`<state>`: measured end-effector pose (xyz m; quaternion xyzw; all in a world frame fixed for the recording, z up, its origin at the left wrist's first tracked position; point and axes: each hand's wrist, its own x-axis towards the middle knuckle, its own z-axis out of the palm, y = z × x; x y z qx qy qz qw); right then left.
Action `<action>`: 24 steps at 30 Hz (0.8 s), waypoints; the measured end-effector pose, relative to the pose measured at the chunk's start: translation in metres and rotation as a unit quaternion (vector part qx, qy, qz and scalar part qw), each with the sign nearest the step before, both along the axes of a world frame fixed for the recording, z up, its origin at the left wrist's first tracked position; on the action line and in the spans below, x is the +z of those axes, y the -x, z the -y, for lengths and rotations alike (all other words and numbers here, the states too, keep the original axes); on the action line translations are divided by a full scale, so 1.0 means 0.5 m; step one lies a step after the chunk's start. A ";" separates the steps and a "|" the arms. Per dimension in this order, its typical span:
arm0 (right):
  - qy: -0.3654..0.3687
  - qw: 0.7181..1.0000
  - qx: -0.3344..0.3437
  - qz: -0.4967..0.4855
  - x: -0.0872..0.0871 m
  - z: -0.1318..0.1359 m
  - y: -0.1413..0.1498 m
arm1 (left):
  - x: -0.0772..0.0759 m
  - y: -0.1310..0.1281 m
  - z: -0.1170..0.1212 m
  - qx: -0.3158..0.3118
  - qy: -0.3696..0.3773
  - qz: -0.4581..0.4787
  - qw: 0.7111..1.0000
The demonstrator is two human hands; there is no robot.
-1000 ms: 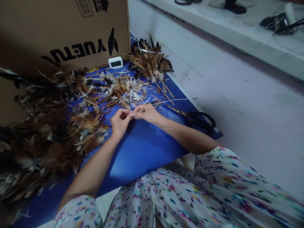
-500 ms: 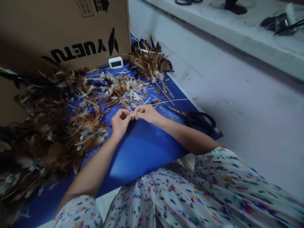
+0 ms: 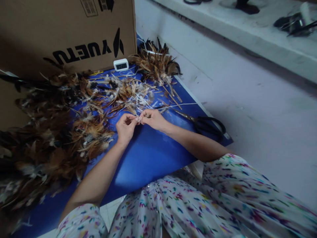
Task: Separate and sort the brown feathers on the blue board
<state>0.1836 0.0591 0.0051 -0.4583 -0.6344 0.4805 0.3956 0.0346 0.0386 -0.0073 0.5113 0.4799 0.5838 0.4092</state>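
My left hand (image 3: 125, 128) and my right hand (image 3: 154, 119) meet fingertip to fingertip over the blue table (image 3: 148, 155). Both are closed in a pinch on something small and pale between them, too small to name. Just beyond my fingers lie white strings (image 3: 141, 99) among loose brown and white feathers (image 3: 127, 89). A pair of scissors (image 3: 208, 125) with black handles rests to the right of my right hand, blades pointing toward it. Left of my left hand, a bunch of brown feathers (image 3: 92, 134) spreads over the table.
A large heap of dark brown feathers (image 3: 47, 145) covers the left side. At the back stand a cardboard box (image 3: 86, 29) and a small white digital clock (image 3: 121, 65). A feather bundle with sticks (image 3: 158, 64) lies by the wall (image 3: 223, 86). Above runs a ledge (image 3: 237, 29).
My fingers have shifted very slightly while staying pinched together at the same spot. The things on the table have not moved.
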 end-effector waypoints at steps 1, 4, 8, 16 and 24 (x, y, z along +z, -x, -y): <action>0.003 1.000 -0.001 -0.001 0.002 0.001 0.000 | 0.000 0.000 0.000 0.002 0.000 -0.002 1.000; 0.013 1.000 -0.004 -0.011 0.005 0.002 0.001 | 0.000 0.000 0.001 0.010 0.000 -0.009 1.000; 0.019 1.000 -0.007 -0.021 0.007 0.002 0.002 | -0.002 0.000 0.001 0.020 -0.002 -0.012 1.000; 0.017 0.999 -0.027 -0.027 0.006 0.004 0.004 | -0.010 -0.001 0.000 0.022 0.015 0.014 1.000; 0.021 0.999 -0.035 -0.021 0.005 0.007 0.004 | -0.008 -0.001 -0.001 0.036 0.032 0.042 0.998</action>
